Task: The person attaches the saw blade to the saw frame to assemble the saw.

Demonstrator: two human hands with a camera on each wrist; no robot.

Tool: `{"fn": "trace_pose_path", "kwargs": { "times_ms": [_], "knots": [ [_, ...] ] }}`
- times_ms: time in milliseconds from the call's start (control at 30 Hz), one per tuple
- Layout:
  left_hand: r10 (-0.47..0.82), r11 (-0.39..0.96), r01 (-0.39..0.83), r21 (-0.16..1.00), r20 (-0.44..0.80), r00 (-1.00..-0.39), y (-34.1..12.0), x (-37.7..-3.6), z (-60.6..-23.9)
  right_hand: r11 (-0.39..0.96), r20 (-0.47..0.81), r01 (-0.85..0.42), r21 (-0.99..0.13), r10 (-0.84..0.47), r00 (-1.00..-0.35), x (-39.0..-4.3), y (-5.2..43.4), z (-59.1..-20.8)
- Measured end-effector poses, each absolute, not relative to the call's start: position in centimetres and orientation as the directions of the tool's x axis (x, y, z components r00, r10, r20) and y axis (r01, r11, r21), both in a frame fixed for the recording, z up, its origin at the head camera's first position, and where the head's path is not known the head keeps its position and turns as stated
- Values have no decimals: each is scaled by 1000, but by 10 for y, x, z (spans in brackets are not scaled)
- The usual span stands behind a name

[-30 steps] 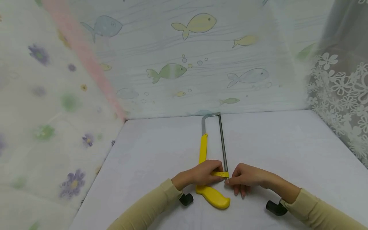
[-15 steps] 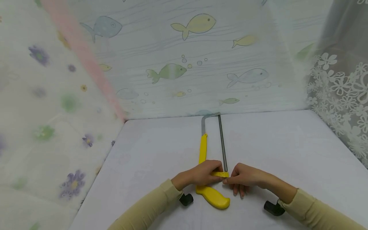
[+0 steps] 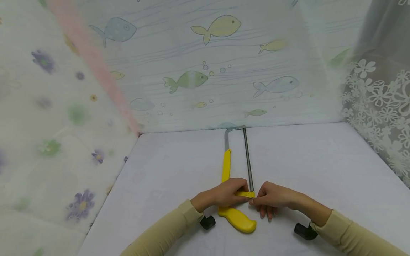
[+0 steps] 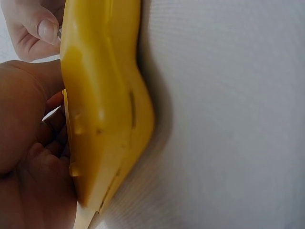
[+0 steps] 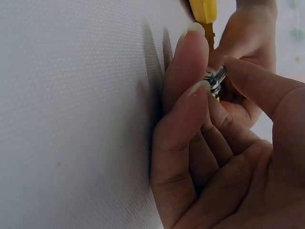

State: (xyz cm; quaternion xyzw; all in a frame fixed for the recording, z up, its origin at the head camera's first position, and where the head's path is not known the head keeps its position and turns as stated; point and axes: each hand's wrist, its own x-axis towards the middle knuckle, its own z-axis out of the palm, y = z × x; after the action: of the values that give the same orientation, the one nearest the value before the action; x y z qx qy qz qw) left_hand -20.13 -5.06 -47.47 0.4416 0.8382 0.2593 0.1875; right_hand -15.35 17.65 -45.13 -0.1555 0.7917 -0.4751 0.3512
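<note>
- Right hand (image 3: 272,199): thumb and forefinger pinch a small metal nut (image 5: 213,81) at the near end of the saw (image 3: 235,177); the other fingers (image 5: 183,62) lie straight along the desk (image 3: 320,167).
- Left hand (image 3: 224,195): fingers curled round the saw's yellow frame just left of the nut, grasping it where grip meets blade.
- The saw lies flat on the desk, near the middle. Its long axis runs near to far: the yellow grip (image 3: 238,220) points toward the person, and the metal bow reaches almost to the far fish-patterned curtain (image 3: 208,71).
- The thin blade (image 3: 248,160) runs on the right side, the yellow back on the left.
- Only the right wrist view shows the nut and the pinch; in the head view the fingers hide it.
- The left wrist view shows the grip's underside (image 4: 105,105) lying against the desk, with the left palm beside it.
- Flowered curtains hang left and right.
</note>
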Motion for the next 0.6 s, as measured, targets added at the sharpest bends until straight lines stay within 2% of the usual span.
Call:
{"fn": "trace_pose_path", "kwargs": {
  "times_ms": [400, 600],
  "knots": [
    [837, 478, 644, 598, -87, -541, -51, -201, -476, 437, -383, 84, -896, -662, -644, -156, 185, -455],
    [836, 479, 649, 591, -82, -542, -50, -202, -475, 426, -355, 50, -903, -678, -643, -158, 190, -458]
  ]
}}
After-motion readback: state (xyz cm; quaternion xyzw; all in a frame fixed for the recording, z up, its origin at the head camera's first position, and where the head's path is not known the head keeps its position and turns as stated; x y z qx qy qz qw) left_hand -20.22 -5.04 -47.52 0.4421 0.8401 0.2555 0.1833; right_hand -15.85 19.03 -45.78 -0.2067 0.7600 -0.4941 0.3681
